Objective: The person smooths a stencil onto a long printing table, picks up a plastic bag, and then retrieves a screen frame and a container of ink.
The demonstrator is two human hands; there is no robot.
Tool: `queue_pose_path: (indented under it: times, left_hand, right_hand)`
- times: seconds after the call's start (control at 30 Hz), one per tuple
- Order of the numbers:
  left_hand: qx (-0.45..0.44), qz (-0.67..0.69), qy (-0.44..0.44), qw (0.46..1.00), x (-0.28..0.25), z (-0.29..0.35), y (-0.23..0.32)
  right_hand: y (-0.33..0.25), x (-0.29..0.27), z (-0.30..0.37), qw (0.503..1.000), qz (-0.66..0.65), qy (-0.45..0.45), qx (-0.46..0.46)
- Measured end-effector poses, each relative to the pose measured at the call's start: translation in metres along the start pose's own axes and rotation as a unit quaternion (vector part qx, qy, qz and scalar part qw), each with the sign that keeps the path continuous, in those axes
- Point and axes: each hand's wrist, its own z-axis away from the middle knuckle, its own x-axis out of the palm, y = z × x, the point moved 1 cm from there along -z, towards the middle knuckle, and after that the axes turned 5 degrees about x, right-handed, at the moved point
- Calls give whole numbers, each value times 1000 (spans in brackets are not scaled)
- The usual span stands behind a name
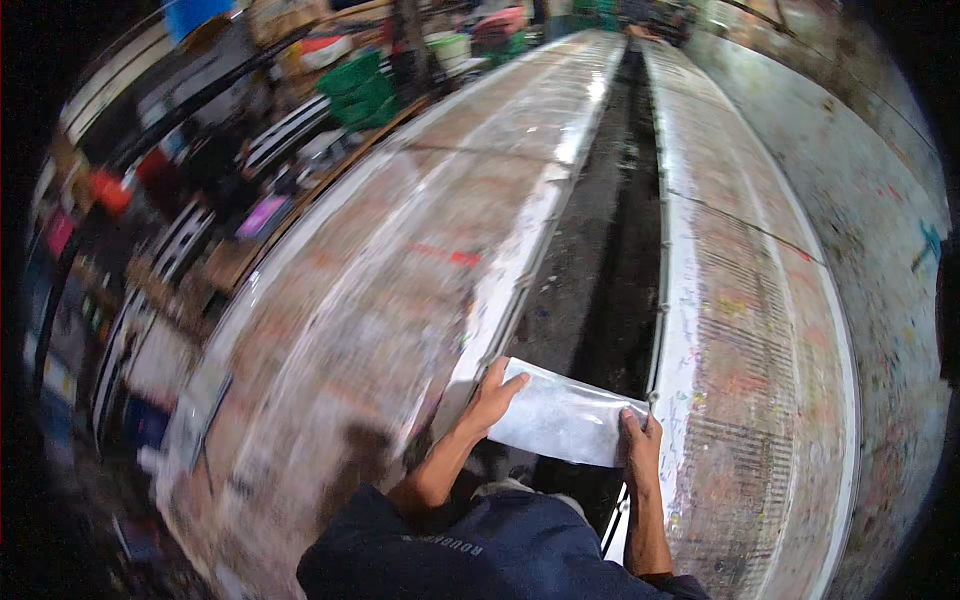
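Between my two hands I hold a whitish, see-through rectangular sheet [562,418], glossy like plastic film. My left hand [496,395] grips its left end, with the thumb on top and the fingers hidden underneath. At the right end my right hand [642,437] pinches the sheet, its thumb on the upper face. The sheet is stretched nearly flat, tilted a little down to the right, over the dark gap between two long tables. My left hand is close to the inner edge of the left table [400,290], and my right hand is beside the right table [735,330].
A dark narrow aisle [600,270] runs away between the stained, white-edged tables. Green baskets [358,90] and mixed clutter line the left side. A paint-spotted wall or floor surface [850,190] lies to the right. Another person [640,15] seems to be at the far end, too small to make out.
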Motion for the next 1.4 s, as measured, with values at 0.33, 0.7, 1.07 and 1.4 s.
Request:
queue_pose_path:
  times: [0.33, 0.7, 1.07, 1.4]
  left_hand:
    - [-23, 34, -76, 996, 122, -329, -23]
    - [-76, 43, 48, 995, 176, -634, -21]
    - [-32, 67, -115, 991, 251, -995, -80]
    - [133, -89, -116, 980, 374, -1352, -85]
  right_hand:
    - [-80, -20, -322, 997, -21, 64, -36]
    - [-192, 15, -684, 998, -29, -61, -20]
    - [-248, 46, -1029, 995, -80, -6, 51]
    - [-338, 27, -1324, 993, -21, 115, 8]
